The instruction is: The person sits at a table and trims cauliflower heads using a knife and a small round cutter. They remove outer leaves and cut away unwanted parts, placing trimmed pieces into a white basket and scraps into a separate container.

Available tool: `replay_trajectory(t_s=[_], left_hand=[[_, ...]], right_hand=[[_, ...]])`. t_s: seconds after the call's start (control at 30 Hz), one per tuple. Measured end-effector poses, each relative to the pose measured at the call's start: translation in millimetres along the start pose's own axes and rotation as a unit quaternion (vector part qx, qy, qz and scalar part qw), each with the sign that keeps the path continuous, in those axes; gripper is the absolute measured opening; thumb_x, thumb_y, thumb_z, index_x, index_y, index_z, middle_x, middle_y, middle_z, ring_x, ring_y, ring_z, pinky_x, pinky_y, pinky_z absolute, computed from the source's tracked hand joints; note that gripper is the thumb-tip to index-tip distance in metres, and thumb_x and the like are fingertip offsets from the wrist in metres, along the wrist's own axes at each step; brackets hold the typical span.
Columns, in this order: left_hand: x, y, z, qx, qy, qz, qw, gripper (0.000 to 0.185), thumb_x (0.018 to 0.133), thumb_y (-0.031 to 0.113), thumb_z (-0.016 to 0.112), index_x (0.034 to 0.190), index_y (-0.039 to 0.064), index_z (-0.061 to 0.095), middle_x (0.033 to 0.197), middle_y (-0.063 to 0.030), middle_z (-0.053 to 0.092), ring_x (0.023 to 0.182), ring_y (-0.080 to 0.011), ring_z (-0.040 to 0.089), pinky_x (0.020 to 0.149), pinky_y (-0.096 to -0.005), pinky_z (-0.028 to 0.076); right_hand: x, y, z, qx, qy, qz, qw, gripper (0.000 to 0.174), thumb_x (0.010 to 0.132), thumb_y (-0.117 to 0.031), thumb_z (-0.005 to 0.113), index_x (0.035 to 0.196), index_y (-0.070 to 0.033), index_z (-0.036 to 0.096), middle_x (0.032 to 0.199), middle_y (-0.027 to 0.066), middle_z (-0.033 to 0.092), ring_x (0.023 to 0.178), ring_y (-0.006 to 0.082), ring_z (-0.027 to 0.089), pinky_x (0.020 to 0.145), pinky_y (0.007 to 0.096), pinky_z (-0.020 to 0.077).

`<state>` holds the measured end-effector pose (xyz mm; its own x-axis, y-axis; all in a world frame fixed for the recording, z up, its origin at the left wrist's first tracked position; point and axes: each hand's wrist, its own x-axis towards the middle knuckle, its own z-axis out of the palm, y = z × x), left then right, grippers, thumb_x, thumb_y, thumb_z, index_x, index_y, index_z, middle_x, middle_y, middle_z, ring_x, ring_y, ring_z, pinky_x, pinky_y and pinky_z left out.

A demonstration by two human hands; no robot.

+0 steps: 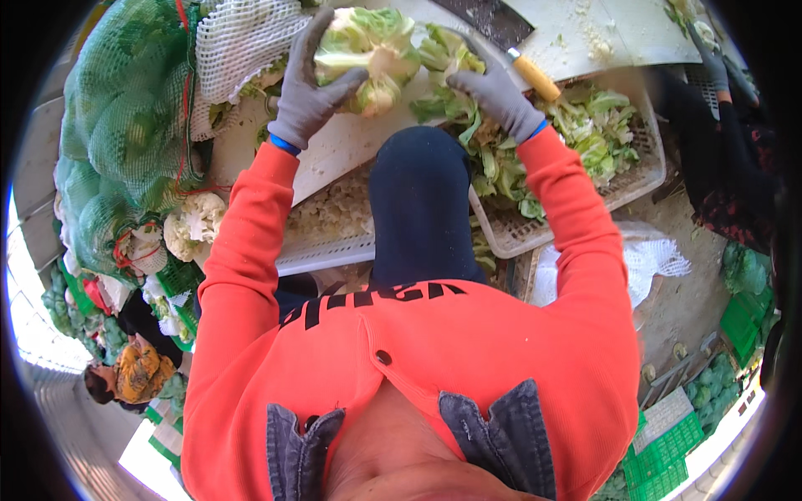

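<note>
A cauliflower head [376,59] with its cut stem and leaf ribs facing up is held from the left by my left hand [312,94], in a grey glove. Close to its right side, my right hand [495,94], gloved the same way, grips a bunch of green cauliflower leaves [446,66]. Just beyond that hand lies a broad-bladed knife, its dark blade [489,22] on the white work surface [583,37] and its wooden handle [536,76] pointing toward the leaf crate. My right fingertips are partly hidden by the leaves.
Green net sacks [125,119] of round produce stand at left beside a loose cauliflower [195,224]. A plastic crate [651,166] of cut leaves lies at right. Below the work surface, another crate [332,253] holds small pale pieces. Another person's gloved hand [711,62] works at upper right.
</note>
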<state>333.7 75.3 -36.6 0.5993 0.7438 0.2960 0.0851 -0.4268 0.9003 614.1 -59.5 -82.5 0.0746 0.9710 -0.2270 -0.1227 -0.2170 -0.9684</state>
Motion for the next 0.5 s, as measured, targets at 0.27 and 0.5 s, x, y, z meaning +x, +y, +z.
replay_trajectory(t_s=[0.27, 0.5], left_hand=[[-18, 3, -3, -0.087, 0.037, -0.062, 0.994, 0.096, 0.082, 0.009, 0.084, 0.160, 0.007, 0.027, 0.157, -0.0107, 0.041, 0.137, -0.0210, 0.049, 0.114, -0.0367, 0.045], [-31, 11, 8, 0.097, 0.010, 0.063, 0.993, 0.097, 0.076, 0.017, 0.089, 0.156, 0.008, 0.036, 0.155, -0.0141, 0.038, 0.145, -0.0293, 0.039, 0.122, -0.0384, 0.035]], right_hand=[[-146, -72, -63, 0.005, 0.183, 0.029, 0.983, 0.068, 0.087, -0.005, 0.064, 0.152, -0.002, 0.043, 0.134, 0.0133, 0.063, 0.109, 0.0196, 0.068, 0.090, 0.0287, 0.0574], [-101, -86, -2, -0.537, 0.238, -0.216, 0.780, 0.088, 0.087, -0.046, 0.078, 0.155, -0.006, 0.039, 0.154, 0.0200, 0.047, 0.143, 0.0326, 0.046, 0.117, 0.0432, 0.0397]])
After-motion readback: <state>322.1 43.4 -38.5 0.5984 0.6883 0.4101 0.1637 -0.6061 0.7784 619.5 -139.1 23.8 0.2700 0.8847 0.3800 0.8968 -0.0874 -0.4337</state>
